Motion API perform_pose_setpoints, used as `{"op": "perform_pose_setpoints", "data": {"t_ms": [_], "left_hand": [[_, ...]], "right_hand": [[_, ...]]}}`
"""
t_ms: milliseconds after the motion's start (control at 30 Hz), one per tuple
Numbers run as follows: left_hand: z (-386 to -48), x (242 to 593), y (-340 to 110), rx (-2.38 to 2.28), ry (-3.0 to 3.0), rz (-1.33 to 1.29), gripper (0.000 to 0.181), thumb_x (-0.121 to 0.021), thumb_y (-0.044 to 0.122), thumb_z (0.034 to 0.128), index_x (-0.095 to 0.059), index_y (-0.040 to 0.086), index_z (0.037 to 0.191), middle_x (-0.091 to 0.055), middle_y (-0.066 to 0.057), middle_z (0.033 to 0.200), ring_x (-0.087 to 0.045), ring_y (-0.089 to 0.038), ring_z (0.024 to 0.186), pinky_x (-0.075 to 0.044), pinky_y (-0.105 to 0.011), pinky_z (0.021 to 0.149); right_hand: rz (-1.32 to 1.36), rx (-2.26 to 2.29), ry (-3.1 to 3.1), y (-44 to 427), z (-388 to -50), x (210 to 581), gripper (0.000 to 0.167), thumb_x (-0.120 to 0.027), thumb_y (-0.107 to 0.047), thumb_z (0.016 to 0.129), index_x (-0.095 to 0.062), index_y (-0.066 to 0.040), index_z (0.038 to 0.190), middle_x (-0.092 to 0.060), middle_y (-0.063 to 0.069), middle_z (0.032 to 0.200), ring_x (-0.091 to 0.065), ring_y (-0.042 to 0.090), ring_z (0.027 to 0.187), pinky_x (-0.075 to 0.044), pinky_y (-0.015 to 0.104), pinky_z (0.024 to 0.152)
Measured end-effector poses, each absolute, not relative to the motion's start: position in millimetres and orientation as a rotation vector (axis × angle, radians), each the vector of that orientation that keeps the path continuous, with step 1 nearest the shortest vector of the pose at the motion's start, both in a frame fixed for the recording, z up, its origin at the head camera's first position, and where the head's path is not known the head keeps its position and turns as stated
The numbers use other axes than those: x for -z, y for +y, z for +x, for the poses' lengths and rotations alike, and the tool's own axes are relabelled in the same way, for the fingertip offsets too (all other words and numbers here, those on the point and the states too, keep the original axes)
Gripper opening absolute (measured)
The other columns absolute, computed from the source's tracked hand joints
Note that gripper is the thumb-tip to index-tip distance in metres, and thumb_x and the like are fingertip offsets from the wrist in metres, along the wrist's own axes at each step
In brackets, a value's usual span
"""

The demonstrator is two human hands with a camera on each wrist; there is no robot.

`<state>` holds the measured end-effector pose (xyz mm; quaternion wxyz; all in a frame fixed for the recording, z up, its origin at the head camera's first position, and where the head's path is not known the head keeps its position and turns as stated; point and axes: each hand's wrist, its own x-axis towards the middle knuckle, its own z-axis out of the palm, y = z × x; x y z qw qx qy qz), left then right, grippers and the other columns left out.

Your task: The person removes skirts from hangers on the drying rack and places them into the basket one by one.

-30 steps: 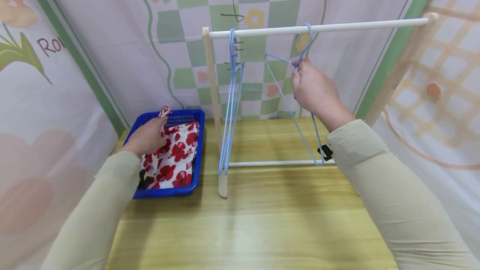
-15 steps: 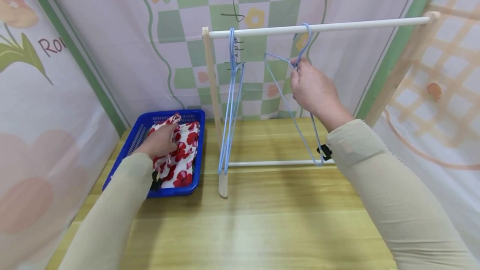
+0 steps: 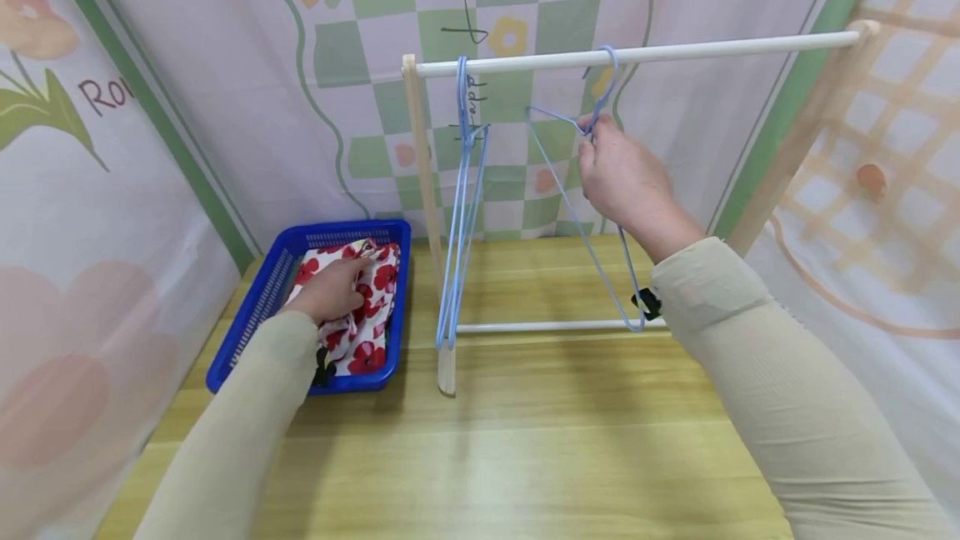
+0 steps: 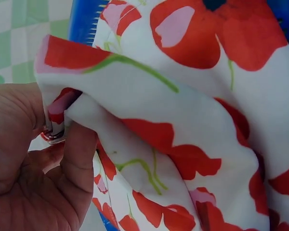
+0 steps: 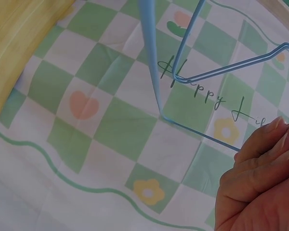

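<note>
My left hand point(image 3: 330, 290) is over the blue basket point(image 3: 403, 307), pinching the edge of a folded white cloth point(image 4: 149, 110) printed with red flowers. In the left wrist view, thumb and fingers point(image 4: 79, 159) hold a turned-up fold of it. The cloth's full shape is hidden. My right hand point(image 3: 626, 177) grips a blue wire hanger point(image 3: 564, 190) just below its hook, which still loops over the white rail point(image 3: 697, 50). The right wrist view shows curled fingers point(image 5: 250, 178) around the hanger's wire.
Several blue hangers point(image 3: 459, 232) hang together at the rail's left end, beside the wooden upright point(image 3: 423, 157). A lower white bar point(image 3: 540, 327) crosses the rack near the wooden table point(image 3: 510, 457). A printed curtain point(image 3: 360, 107) stands behind.
My left hand has moved right across the basket, bringing the cloth's pinched edge with it. The basket's left side has come into view. My right hand and hanger have shifted slightly left.
</note>
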<state>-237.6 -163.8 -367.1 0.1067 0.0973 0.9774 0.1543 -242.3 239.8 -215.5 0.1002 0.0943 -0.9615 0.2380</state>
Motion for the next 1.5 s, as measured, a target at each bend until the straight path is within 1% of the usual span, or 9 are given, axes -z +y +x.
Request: {"op": "perform_pose_setpoints", "data": {"t_ms": [67,200,367,500,733,900,1033,1300,1500], "left_hand": [[-237,368,-163,-0.459,2.871,0.263,0.071,-0.063,0.002,0.0933,-0.038,0.001,0.160,-0.053,-0.024,0.151,-0.055,-0.033,0.111,-0.049,-0.053,0.106],[-236,369,-161,-0.453,2.862,0.235,0.072,-0.061,0.002,0.0939,-0.035,0.002,0.161,-0.049,-0.024,0.155,-0.055,-0.035,0.124,-0.042,-0.058,0.116],[-236,372,-159,-0.456,2.856,0.215,0.075,-0.061,0.003,0.0933,-0.032,0.002,0.163,-0.048,-0.025,0.156,-0.054,-0.035,0.125,-0.040,-0.059,0.117],[-235,373,-157,-0.457,2.846,0.211,0.076,-0.061,0.004,0.0936,-0.031,0.003,0.163,-0.052,-0.023,0.153,-0.054,-0.034,0.121,-0.042,-0.058,0.116],[-236,374,-157,-0.475,2.814,0.217,0.076,-0.062,0.005,0.0944,-0.032,0.005,0.163,-0.062,-0.017,0.127,-0.057,-0.032,0.108,-0.052,-0.050,0.101],[-236,375,-156,-0.470,2.809,0.244,0.075,-0.065,0.005,0.0946,-0.033,0.005,0.163,-0.063,-0.015,0.121,-0.060,-0.029,0.101,-0.053,-0.044,0.092],[-235,374,-154,-0.454,2.818,0.280,0.074,-0.066,0.006,0.0949,-0.035,0.005,0.162,-0.064,-0.017,0.118,-0.062,-0.029,0.097,-0.055,-0.046,0.092],[-233,374,-151,-0.474,2.826,0.282,0.071,-0.065,0.009,0.0987,-0.034,0.007,0.163,-0.049,-0.023,0.156,-0.055,-0.039,0.127,-0.046,-0.057,0.113],[-233,374,-148,-0.436,2.838,0.271,0.067,-0.063,0.007,0.0991,-0.035,0.000,0.160,-0.046,-0.025,0.158,-0.046,-0.042,0.144,-0.036,-0.057,0.120]], "right_hand": [[0.274,-0.707,-2.846,239,-243,216,0.054,-0.021,-0.034,0.113,-0.033,-0.011,0.160,-0.072,0.015,0.094,-0.064,0.030,0.075,-0.047,0.043,0.064],[0.264,-0.717,-2.852,238,-243,216,0.054,-0.022,-0.035,0.113,-0.032,-0.011,0.161,-0.072,0.015,0.095,-0.064,0.029,0.074,-0.047,0.042,0.063],[0.263,-0.714,-2.857,236,-243,215,0.054,-0.023,-0.034,0.113,-0.032,-0.012,0.161,-0.072,0.015,0.096,-0.064,0.029,0.075,-0.047,0.042,0.063],[0.267,-0.714,-2.856,235,-243,215,0.054,-0.023,-0.034,0.113,-0.032,-0.011,0.161,-0.072,0.014,0.095,-0.064,0.029,0.075,-0.047,0.042,0.063],[0.265,-0.727,-2.849,235,-241,215,0.053,-0.024,-0.033,0.113,-0.033,-0.011,0.161,-0.070,0.013,0.093,-0.061,0.028,0.070,-0.046,0.041,0.060],[0.267,-0.714,-2.843,235,-241,216,0.053,-0.024,-0.032,0.113,-0.033,-0.010,0.160,-0.069,0.013,0.092,-0.060,0.029,0.071,-0.045,0.042,0.061],[0.269,-0.711,-2.846,236,-241,216,0.053,-0.024,-0.032,0.113,-0.033,-0.010,0.160,-0.069,0.013,0.092,-0.060,0.029,0.071,-0.045,0.042,0.062],[0.271,-0.726,-2.848,236,-242,216,0.052,-0.025,-0.031,0.113,-0.033,-0.009,0.160,-0.070,0.013,0.091,-0.061,0.027,0.069,-0.045,0.041,0.060],[0.276,-0.723,-2.849,236,-242,216,0.053,-0.024,-0.032,0.113,-0.033,-0.009,0.160,-0.071,0.013,0.091,-0.062,0.028,0.071,-0.045,0.041,0.060]]}}
